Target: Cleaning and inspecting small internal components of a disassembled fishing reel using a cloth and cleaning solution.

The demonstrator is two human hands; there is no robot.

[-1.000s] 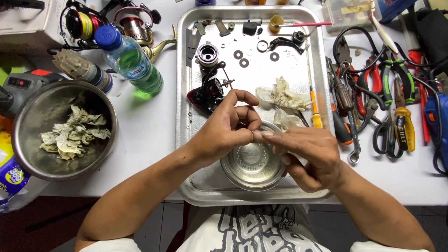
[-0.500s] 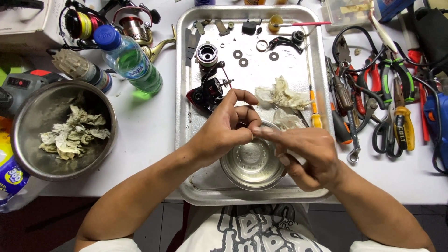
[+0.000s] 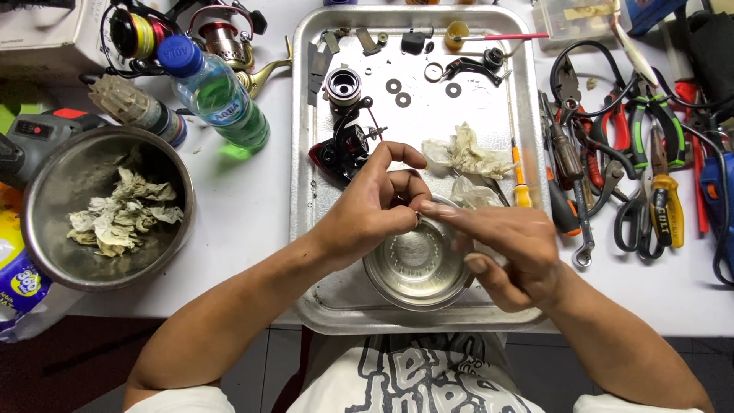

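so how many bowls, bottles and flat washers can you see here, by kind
bowls: 2, a big bowl holding rags and a small bowl under both hands
bottles: 1, a plastic bottle
flat washers: 3 on the tray, one at
total: 6

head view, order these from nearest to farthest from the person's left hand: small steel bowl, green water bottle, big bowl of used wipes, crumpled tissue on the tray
From the left hand:
1. Small steel bowl, right below the fingers.
2. Crumpled tissue, up and to the right on the tray.
3. Green water bottle, upper left, off the tray.
4. Big bowl of used wipes, far left.
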